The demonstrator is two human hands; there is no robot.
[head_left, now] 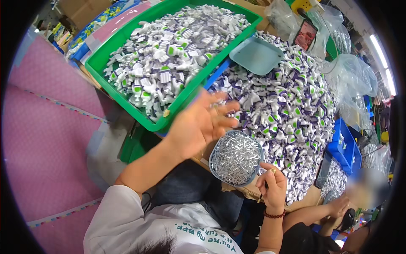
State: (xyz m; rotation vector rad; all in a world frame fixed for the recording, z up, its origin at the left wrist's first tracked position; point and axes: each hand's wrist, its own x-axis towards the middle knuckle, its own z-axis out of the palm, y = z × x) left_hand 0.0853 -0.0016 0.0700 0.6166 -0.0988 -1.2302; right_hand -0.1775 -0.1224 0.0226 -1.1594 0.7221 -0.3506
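Note:
My left hand (202, 120) is raised with its fingers spread, holding nothing, near the front corner of a green tray (141, 116). White plastic parts with green and purple patches (171, 63) fill that tray. Beside my right hand (274, 186) stands a grey-blue bowl (212, 169) full of small silvery metal pins or screws (236, 157). The right hand's fingers are closed around a thin dark tool (261, 195); most of it is hidden, so its exact kind is unclear. A red bead bracelet circles that wrist.
A large heap of similar plastic parts (292, 110) covers the table to the right, with a grey-blue lid or shallow tray (256, 55) on it. A phone (305, 34) stands behind. Blue bins (340, 142) and a co-worker's hands (338, 205) are at right.

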